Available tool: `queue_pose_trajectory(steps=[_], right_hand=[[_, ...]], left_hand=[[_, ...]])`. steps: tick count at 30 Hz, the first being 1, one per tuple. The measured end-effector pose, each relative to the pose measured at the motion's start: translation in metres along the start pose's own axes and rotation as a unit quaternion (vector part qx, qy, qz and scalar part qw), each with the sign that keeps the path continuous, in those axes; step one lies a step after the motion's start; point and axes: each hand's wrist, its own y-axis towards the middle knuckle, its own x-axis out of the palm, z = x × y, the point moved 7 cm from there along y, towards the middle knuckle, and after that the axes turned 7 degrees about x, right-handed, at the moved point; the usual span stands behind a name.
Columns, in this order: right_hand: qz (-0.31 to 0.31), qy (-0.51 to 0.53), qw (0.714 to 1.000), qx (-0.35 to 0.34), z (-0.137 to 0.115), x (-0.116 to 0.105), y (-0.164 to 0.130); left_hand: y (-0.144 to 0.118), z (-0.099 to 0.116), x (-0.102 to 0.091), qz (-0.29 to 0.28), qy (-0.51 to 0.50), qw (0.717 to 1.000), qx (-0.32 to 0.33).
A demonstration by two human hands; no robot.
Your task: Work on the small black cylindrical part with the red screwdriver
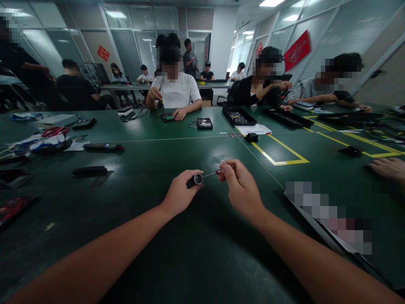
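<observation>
Above the dark green table [177, 261], my left hand [182, 190] is closed around a small round black part [198, 179] with a silvery ring; its exact kind I cannot make out. Its round face is turned toward me. My right hand [242, 183] grips a screwdriver [220, 171] by its reddish handle, partly hidden by the fingers. The thin metal shaft points left, and its tip is at the right edge of the round part. Whether the tip touches it is too small to tell.
To the left lie a black-handled tool [103, 147], red-handled pliers [55, 131], gloves [49, 144] and a black bar [90, 170]. Black parts trays [238, 116] stand at the far right. A pixelated sheet [329, 219] lies right. Across sits a person in white [180, 90]; another person's hand [389, 166] rests right.
</observation>
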Motion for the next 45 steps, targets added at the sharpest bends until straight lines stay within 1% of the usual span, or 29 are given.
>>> queue_pose_trajectory(steps=[2, 4, 5, 6, 7, 9, 12, 15, 18, 23, 26, 30, 35, 39, 45], right_hand=[[0.011, 0.084, 0.994, 0.062, 0.012, -0.003, 0.007], [0.011, 0.193, 0.972, 0.135, 0.025, -0.004, 0.013], [0.021, 0.220, 0.964, 0.147, 0.029, -0.006, 0.015], [0.036, 0.228, 0.963, 0.141, 0.029, -0.009, 0.017], [0.049, 0.217, 0.967, 0.124, 0.026, -0.011, 0.017], [0.062, 0.155, 0.983, 0.070, 0.016, -0.014, 0.014], [0.045, 0.053, 0.998, 0.012, 0.003, -0.009, 0.005], [0.034, -0.003, 0.999, -0.018, -0.002, -0.005, -0.001], [0.026, -0.025, 0.999, -0.028, -0.002, -0.004, -0.001], [-0.016, -0.010, 1.000, -0.011, -0.006, -0.001, -0.001], [-0.005, -0.022, 0.999, -0.028, -0.011, -0.002, -0.004], [0.011, -0.036, 0.999, -0.031, -0.008, -0.003, -0.004], [-0.009, -0.056, 0.997, -0.044, -0.008, 0.000, -0.003], [-0.005, -0.090, 0.995, -0.049, -0.012, -0.001, -0.004], [0.011, -0.062, 0.997, -0.052, -0.010, -0.001, -0.006]], left_hand=[[0.001, 0.005, -0.002, -0.005, 0.009, 1.000, 0.027], [0.003, 0.009, -0.004, -0.007, 0.020, 0.999, 0.048], [0.004, 0.009, -0.005, -0.005, 0.022, 0.998, 0.051], [0.004, 0.008, -0.005, -0.003, 0.022, 0.999, 0.049], [0.004, 0.007, -0.005, -0.002, 0.020, 0.999, 0.043], [0.004, 0.004, -0.004, -0.002, 0.018, 0.999, 0.029], [0.003, 0.002, -0.003, 0.000, 0.017, 1.000, 0.021], [0.002, 0.002, -0.003, -0.001, 0.015, 1.000, 0.022], [0.002, 0.002, -0.003, 0.000, 0.010, 1.000, 0.020], [0.002, 0.000, -0.002, -0.003, 0.008, 1.000, 0.014], [0.001, 0.001, -0.001, -0.006, 0.006, 1.000, 0.016], [0.002, -0.002, -0.001, 0.001, 0.005, 1.000, 0.005], [0.002, -0.004, -0.002, 0.003, 0.005, 1.000, -0.001], [0.003, -0.003, -0.002, -0.003, 0.002, 1.000, 0.000], [0.002, -0.005, -0.002, 0.004, 0.012, 1.000, -0.005]])
